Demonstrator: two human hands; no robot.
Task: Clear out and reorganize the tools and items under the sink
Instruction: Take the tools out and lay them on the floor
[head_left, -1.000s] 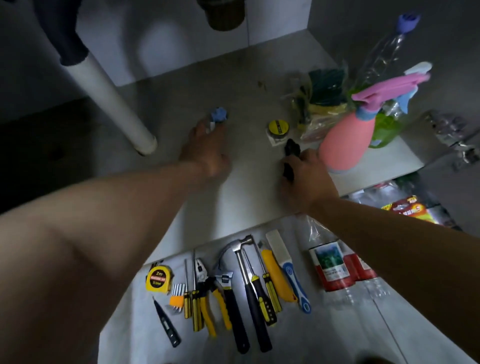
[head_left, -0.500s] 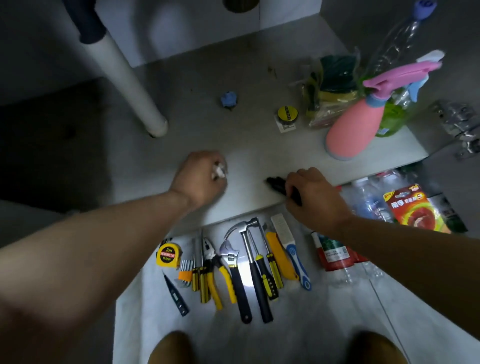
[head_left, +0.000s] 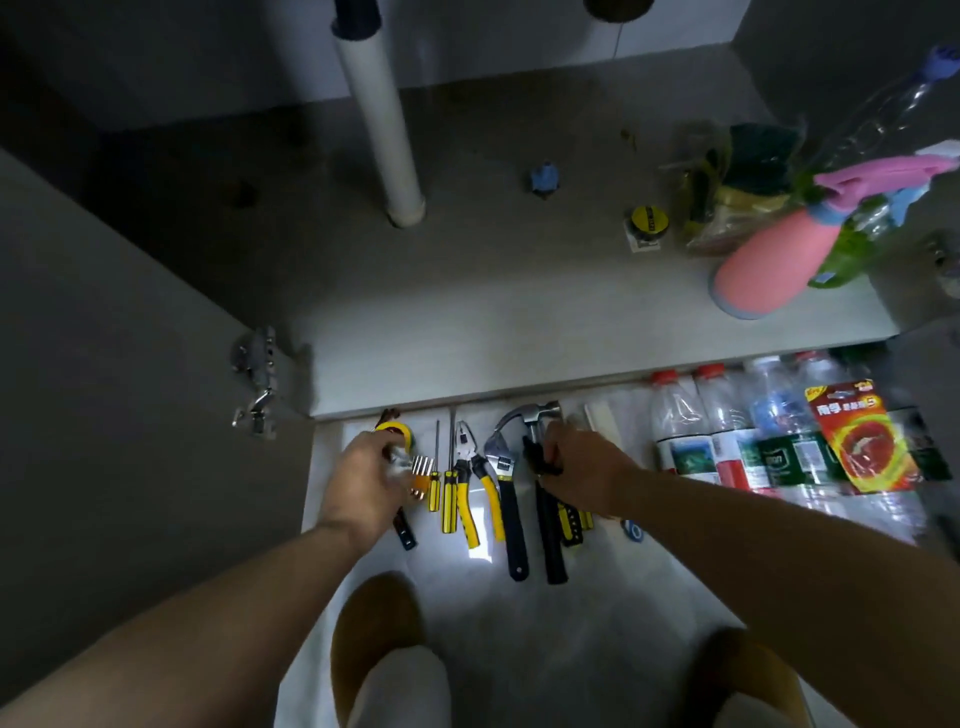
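Just in front of the cabinet's open edge, the tools lie side by side on the floor: tape measure (head_left: 400, 431), hex keys (head_left: 422, 464), screwdrivers (head_left: 448, 499), pliers (head_left: 464, 447), wrench (head_left: 511, 519) and hammer (head_left: 535, 413). Over the hammer, the right hand (head_left: 584, 475) grips a black object (head_left: 540, 460), fingers curled round it. The left hand (head_left: 361, 480) hovers by the tape measure, curled on a small pale item (head_left: 401, 460) too blurred to name. Plastic bottles (head_left: 727, 441) lie to the right. Inside the cabinet are a pink spray bottle (head_left: 763, 275), a white pipe (head_left: 382, 130) and a yellow tape roll (head_left: 647, 221).
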